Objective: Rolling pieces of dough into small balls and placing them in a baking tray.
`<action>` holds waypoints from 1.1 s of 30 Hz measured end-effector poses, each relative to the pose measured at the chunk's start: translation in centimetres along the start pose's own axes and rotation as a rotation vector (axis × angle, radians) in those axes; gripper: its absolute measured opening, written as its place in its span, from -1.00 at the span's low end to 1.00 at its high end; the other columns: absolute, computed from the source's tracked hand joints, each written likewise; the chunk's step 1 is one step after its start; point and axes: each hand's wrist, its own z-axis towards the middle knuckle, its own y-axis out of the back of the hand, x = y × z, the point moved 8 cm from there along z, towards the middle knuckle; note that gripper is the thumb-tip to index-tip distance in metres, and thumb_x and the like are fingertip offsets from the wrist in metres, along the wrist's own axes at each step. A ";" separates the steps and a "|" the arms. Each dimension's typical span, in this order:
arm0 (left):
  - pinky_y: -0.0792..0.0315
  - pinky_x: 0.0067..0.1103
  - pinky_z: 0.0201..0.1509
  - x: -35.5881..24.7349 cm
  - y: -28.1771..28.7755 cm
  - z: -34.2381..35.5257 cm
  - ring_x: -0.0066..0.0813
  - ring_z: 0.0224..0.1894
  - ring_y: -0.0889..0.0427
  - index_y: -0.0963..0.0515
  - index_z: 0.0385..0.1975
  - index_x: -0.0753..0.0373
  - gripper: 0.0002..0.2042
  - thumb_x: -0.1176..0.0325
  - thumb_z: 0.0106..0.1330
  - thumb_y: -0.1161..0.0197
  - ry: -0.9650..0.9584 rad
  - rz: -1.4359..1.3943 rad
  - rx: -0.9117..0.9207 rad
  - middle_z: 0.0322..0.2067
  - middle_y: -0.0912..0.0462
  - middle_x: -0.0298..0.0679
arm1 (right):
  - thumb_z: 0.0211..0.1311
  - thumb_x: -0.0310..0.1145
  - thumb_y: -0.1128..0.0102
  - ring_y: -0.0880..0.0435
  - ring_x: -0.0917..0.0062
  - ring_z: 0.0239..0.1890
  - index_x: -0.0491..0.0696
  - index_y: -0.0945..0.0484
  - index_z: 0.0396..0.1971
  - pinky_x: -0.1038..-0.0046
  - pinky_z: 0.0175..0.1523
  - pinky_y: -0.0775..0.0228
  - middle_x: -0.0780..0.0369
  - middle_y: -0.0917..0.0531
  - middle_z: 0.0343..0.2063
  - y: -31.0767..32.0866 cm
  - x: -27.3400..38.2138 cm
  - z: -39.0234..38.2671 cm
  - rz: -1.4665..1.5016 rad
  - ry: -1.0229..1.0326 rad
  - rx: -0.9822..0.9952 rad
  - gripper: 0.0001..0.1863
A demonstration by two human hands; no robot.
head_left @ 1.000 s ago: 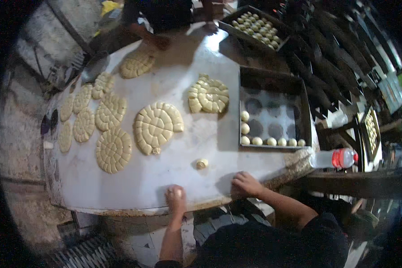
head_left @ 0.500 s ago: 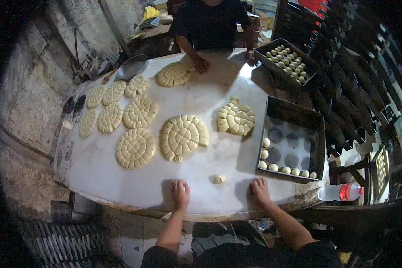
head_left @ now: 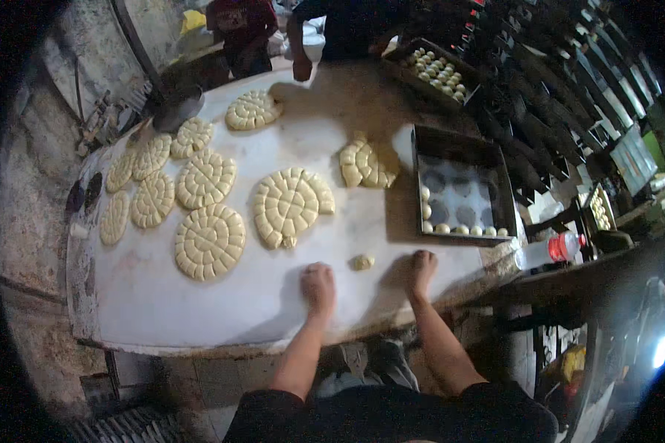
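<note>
My left hand (head_left: 318, 288) rests on the marble table (head_left: 148, 295) with its fingers curled, somewhat blurred; what is under them is hidden. To its right, my right hand (head_left: 421, 273) is also curled on the table, its contents unclear. A small dough lump (head_left: 363, 262) lies between and slightly beyond them. Beyond my left hand is a large round scored dough slab (head_left: 288, 207), with another scored slab (head_left: 208, 240) to its left and a broken segmented piece (head_left: 362, 164) behind at the right. Several more scored slabs (head_left: 203, 181) cover the left side.
A metal tray (head_left: 462, 233) lined partly with dough balls stands at right, beside a plastic bottle (head_left: 539, 252). Another filled tray (head_left: 436, 74) sits at back right. Two people (head_left: 336, 26) stand across the table, near a round metal pan (head_left: 174, 107). Dark racks (head_left: 569, 88) fill the right.
The view has shifted. Both my hands reach further forward. A second person shows at the back, and the opposite worker's hands have moved. The segmented piece beside the tray looks smaller.
</note>
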 end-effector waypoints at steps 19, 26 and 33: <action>0.03 -0.07 0.66 7.4 8.2 -6.1 0.11 0.64 0.01 -0.12 0.56 0.35 -0.23 0.07 0.51 -0.25 -0.193 0.083 0.272 0.58 -0.12 0.08 | 0.17 -0.45 -0.34 -0.45 0.00 0.14 -0.14 -0.60 0.04 0.07 0.29 -0.37 -0.03 -0.59 0.00 -5.3 21.7 -11.6 0.035 0.303 0.666 -0.60; 0.09 -0.03 0.67 6.9 9.6 -7.0 0.06 0.67 0.10 -0.11 0.58 0.26 -0.26 0.09 0.52 -0.22 -0.205 0.201 0.226 0.61 -0.07 -0.03 | 0.39 -0.33 -0.29 -0.63 -0.01 0.01 -0.10 -0.49 0.11 0.08 0.03 -0.59 -0.01 -0.62 -0.09 -8.1 24.8 -12.4 -0.136 0.480 0.839 -0.63; 0.08 0.00 0.64 5.4 6.4 -4.5 0.19 0.63 0.08 -0.09 0.57 0.22 -0.27 0.17 0.49 -0.25 0.210 0.400 0.282 0.59 -0.01 0.08 | 0.56 -0.30 -0.22 -0.72 0.39 -0.22 -0.24 -0.49 0.12 0.26 -0.15 -0.59 -0.05 -0.69 -0.21 1.7 12.0 1.4 0.650 -0.450 0.672 -0.65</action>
